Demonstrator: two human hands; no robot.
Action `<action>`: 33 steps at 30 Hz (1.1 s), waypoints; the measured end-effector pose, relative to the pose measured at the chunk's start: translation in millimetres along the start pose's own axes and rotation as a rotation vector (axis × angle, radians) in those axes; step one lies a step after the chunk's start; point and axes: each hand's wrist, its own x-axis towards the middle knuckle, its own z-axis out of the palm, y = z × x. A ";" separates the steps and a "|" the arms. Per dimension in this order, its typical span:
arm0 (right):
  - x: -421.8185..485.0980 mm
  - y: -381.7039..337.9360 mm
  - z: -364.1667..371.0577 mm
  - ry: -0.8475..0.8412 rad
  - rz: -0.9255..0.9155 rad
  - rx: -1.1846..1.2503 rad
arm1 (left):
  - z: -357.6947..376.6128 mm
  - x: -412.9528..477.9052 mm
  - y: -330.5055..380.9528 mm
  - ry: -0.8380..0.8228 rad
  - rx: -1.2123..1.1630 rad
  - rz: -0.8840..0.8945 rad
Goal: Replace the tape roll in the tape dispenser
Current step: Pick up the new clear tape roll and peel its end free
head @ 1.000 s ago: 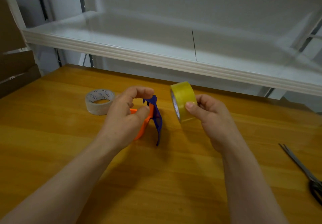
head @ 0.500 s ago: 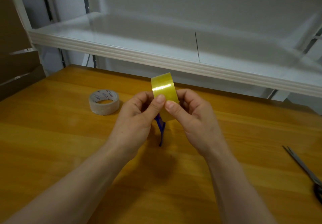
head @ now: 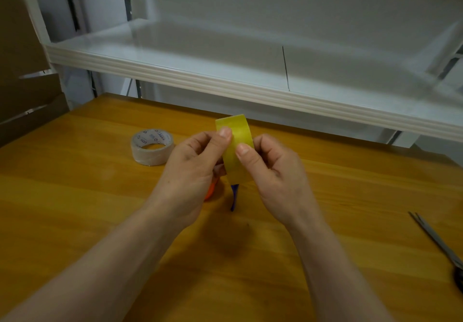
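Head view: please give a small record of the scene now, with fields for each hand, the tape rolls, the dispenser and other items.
left hand: grips yellow tape roll, thumb on its band
right hand: grips the same roll, thumb on its band
yellow tape roll: upright, held above the table
tape dispenser: orange and blue, mostly hidden under the hands
other tape roll: pale, lying flat on the table, left of the hands
scissors: at the table's right edge

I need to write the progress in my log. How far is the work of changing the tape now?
Done: an old clear roll lies on the table. In hand: the left hand and right hand both hold the yellow roll over the dispenser, mostly hidden. Left: seating the roll; whether it is on yet cannot be seen.
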 end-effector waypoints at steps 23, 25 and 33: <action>-0.9 -11.1 5.6 0.159 0.002 0.019 | 8.6 -10.2 -8.7 -0.078 0.205 0.136; -0.7 -10.4 5.2 0.142 -0.003 -0.006 | 8.2 -9.3 -7.7 -0.055 0.145 0.099; 1.4 -1.7 7.9 0.104 -0.041 -0.034 | -2.0 -2.5 1.6 0.029 0.064 0.041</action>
